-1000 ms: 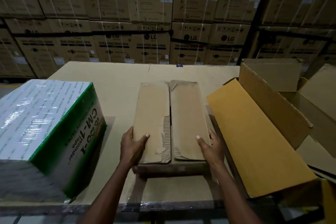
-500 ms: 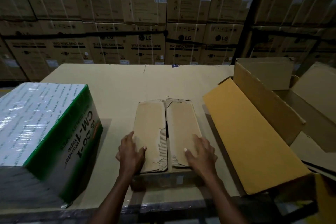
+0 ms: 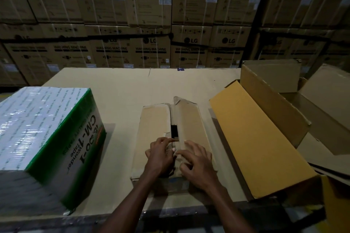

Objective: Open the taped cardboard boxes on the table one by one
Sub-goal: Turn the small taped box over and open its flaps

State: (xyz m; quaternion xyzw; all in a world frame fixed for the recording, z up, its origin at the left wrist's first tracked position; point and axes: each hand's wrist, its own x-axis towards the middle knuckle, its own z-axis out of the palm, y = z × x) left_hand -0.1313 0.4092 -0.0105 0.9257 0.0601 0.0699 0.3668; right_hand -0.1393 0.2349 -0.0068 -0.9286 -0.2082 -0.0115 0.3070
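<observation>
Hands met at the centre seam of the small flat cardboard box (image 3: pixel 191 128) lying mid-worktop (image 3: pixel 121 104): the left hand (image 3: pixel 161 155) reached a finger into the seam gap, and the right hand (image 3: pixel 197 162) curled its fingers over the right flap's inner edge. Flaps had parted slightly but lay nearly flat, so this box was judged only begun. Yellow-lined box (image 3: pixel 261 138) to the right stood open, and the film-wrapped green box (image 3: pixel 47 134) to the left looked untouched.

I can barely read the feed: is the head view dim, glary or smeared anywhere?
Head view: dim overall, the stacked cartons nearly in shadow; glare streaks on the wrapped green box, its near end smeared; edges bow from the wide lens; hands and small box fairly sharp.
</observation>
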